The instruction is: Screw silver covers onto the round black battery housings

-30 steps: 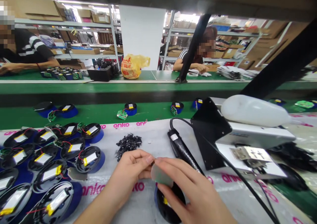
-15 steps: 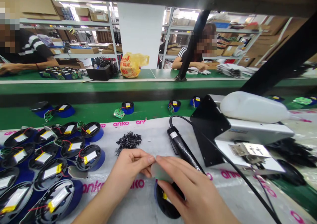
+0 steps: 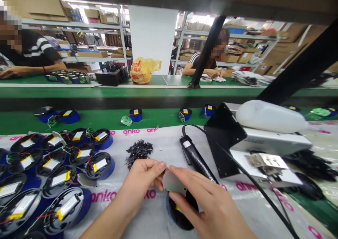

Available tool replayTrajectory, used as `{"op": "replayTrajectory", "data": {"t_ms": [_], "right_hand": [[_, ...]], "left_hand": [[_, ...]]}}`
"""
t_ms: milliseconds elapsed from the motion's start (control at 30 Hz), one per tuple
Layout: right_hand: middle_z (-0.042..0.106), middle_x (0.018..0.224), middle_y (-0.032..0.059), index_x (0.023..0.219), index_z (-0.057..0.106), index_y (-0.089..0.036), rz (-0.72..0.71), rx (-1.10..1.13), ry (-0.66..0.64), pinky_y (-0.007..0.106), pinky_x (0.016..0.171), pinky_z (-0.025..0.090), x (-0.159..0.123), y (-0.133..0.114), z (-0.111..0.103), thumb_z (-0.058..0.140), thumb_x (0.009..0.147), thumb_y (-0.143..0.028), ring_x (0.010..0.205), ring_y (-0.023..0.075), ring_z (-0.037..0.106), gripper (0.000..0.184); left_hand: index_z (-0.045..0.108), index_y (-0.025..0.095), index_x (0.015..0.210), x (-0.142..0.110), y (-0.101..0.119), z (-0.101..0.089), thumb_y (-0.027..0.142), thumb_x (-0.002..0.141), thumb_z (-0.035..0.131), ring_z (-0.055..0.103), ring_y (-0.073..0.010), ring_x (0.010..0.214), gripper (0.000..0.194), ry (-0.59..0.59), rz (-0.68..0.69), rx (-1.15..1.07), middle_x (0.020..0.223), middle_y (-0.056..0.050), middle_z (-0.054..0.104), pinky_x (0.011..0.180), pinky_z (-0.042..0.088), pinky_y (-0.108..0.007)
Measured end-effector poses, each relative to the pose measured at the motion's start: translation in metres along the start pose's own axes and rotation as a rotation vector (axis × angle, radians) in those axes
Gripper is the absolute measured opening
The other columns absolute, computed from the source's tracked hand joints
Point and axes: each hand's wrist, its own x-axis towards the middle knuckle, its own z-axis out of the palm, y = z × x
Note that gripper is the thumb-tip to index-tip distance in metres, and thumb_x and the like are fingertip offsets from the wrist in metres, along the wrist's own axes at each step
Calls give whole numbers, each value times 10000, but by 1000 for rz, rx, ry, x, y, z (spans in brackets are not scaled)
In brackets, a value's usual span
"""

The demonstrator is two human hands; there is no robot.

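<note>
My right hand (image 3: 206,198) grips a thin grey-green circuit board (image 3: 173,183) between thumb and fingers, its flat face turned partly toward me. Against the board's left edge, my left hand (image 3: 141,184) is closed in a pinch; whatever lies between its fingertips is hidden. Below the board, partly covered by my right hand, a round blue and black housing (image 3: 182,216) rests on the plastic sheet. Just beyond my left hand lies a pile of small black pieces (image 3: 138,151).
Several blue housings with batteries (image 3: 100,165) crowd the left side. A black-wrapped hand tool (image 3: 196,158) lies beyond my right hand, beside a metal machine (image 3: 274,140) topped by a white bottle (image 3: 269,115). More housings sit on the green belt (image 3: 158,117). Two people work opposite.
The board has tilted a little, so more of its face shows between my hands. Both hands keep their hold, and the view has shifted slightly.
</note>
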Motion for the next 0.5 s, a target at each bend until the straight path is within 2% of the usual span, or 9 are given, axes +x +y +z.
{"op": "replayTrajectory", "data": {"t_ms": [133,267,333,433,500], "right_hand": [[750,1144,110,1317,569,-150,-18,-60,-4,320,897,628,1,-1,0,511,934,-88,1052,215,729,393],[749,1164,103,1329,568,-155,-21,-69,-12,300,894,626,-2,1,1,518,917,-74,1056,210,731,423],[744,1183,93,1372,535,-181,-12,-54,-1,287,899,621,-4,4,4,523,912,-75,1052,205,734,472],[706,1247,118,1414,494,-184,20,-74,46,288,890,621,-6,10,9,537,920,-107,1084,216,720,503],[676,1278,131,1402,507,-187,50,-87,54,290,871,624,-5,11,7,532,918,-122,1084,219,716,489]], "left_hand": [[697,141,591,-2,2,1,514,687,820,534,-102,463,404,16,55,87,504,7,620,496,419,-207],[731,153,622,-6,0,5,361,798,738,543,-119,528,273,96,157,246,526,7,619,528,390,-207],[739,155,636,-6,-2,7,379,844,680,549,-135,556,311,115,214,309,547,-3,618,548,400,-220],[769,150,720,-7,-3,7,508,893,588,590,-167,623,437,1,212,184,634,-40,666,628,461,-256],[796,157,860,-8,1,6,544,916,537,629,-201,733,469,-108,196,133,765,-71,720,723,495,-293]]}}
